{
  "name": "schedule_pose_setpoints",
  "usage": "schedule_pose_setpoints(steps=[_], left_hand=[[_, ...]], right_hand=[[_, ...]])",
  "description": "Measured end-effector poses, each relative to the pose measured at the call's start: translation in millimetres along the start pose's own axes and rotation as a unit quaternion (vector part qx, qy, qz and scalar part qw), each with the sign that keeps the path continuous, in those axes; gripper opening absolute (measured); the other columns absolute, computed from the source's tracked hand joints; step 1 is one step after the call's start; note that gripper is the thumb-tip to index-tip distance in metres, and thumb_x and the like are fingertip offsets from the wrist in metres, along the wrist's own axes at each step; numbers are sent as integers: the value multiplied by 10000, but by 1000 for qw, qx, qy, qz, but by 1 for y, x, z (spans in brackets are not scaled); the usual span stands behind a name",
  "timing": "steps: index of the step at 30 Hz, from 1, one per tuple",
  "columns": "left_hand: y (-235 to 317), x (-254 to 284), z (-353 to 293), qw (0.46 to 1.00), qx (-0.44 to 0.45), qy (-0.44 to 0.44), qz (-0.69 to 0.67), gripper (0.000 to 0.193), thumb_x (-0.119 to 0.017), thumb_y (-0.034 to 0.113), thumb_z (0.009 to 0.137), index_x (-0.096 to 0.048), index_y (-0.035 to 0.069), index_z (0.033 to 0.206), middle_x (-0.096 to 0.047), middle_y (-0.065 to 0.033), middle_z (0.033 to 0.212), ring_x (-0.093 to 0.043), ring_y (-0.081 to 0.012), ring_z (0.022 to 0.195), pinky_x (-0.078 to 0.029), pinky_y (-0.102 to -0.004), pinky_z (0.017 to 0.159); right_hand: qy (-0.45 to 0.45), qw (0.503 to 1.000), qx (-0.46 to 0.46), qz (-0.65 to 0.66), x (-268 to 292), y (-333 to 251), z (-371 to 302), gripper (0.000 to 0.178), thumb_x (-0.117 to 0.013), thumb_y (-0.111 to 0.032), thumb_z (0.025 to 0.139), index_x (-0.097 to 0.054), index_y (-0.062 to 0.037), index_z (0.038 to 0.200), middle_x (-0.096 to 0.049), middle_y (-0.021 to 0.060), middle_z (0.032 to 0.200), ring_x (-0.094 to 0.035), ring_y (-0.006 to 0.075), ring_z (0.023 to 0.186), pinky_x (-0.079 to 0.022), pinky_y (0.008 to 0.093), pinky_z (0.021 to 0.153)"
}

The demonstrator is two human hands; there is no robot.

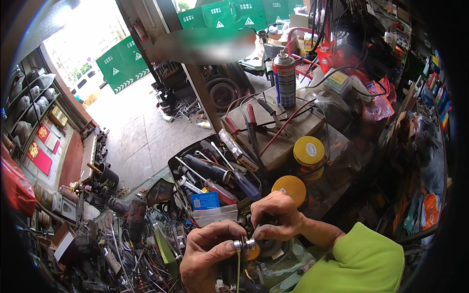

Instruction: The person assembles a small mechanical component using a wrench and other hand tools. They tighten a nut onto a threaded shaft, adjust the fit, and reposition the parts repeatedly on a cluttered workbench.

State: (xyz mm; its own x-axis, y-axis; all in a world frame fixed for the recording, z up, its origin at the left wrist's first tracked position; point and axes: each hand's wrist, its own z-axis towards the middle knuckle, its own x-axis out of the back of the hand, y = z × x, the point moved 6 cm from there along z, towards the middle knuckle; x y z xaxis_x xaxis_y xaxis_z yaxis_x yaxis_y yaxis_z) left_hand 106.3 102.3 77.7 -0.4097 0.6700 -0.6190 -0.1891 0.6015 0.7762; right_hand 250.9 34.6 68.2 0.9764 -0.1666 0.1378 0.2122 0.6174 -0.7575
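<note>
Near the bottom middle, my left hand [207, 254] pinches a small shiny metal cylindrical part [238, 245] between thumb and fingers. My right hand [277, 219] comes in from the right with bent fingers, its thumb and fingertips closed at the other end of the same part. The part's exact kind is too small to tell. A thin pale rod or wire [238, 273] hangs straight down below it. Beneath the hands, partly hidden, lie a dark round piece [270, 248] and a clear plastic bag [298, 251].
Ahead sits a toolbox of screwdrivers and wrenches [215, 171] with a blue card [205, 200]. Two yellow-lidded tins [309, 151], a spray can [284, 80] and red-handled clamps [251, 114] are to the right. Cluttered tools, including a power drill [137, 215], fill the left.
</note>
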Motion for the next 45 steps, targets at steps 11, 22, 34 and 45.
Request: schedule_pose_setpoints(steps=[11, 22, 34, 45], left_hand=[[13, 2, -5, 989, -136, 61, 16, 279, -653, 97, 856, -578, -109, 1028, -606, -162, 867, -639, -232, 737, -548, -356, 638], [19, 0, -11, 981, -150, 124, -5, 278, -603, 101, 877, -570, -80, 1085, -617, -185, 961, -604, -227, 722, -496, -361, 601], [26, 15, -15, 979, -168, 117, -11, 201, -622, 68, 895, -651, 2, 1082, -705, -93, 896, -681, -157, 703, -555, -248, 606], [54, -2, -35, 966, -252, 32, -39, 246, -612, 93, 900, -621, 9, 1131, -695, -90, 920, -670, -155, 724, -549, -251, 618]], right_hand=[[80, 988, -57, -120, 1, 0, 1, 364, -846, -309, 742, -603, -43, 788, -554, 4, 599, -501, 88, 487, -385, 240, 463], [-16, 787, -106, -607, 52, 89, 50, 308, -705, -278, 752, -546, -17, 789, -615, 165, 613, -645, 327, 588, -490, 409, 567], [-14, 748, -39, -662, 10, 68, 73, 320, -681, -324, 781, -561, -35, 718, -604, 116, 554, -637, 288, 508, -488, 399, 489], [-75, 839, -181, -507, 23, 18, 72, 831, -609, -711, 778, -614, 56, 1100, -687, 209, 860, -686, 315, 815, -512, 424, 705]])
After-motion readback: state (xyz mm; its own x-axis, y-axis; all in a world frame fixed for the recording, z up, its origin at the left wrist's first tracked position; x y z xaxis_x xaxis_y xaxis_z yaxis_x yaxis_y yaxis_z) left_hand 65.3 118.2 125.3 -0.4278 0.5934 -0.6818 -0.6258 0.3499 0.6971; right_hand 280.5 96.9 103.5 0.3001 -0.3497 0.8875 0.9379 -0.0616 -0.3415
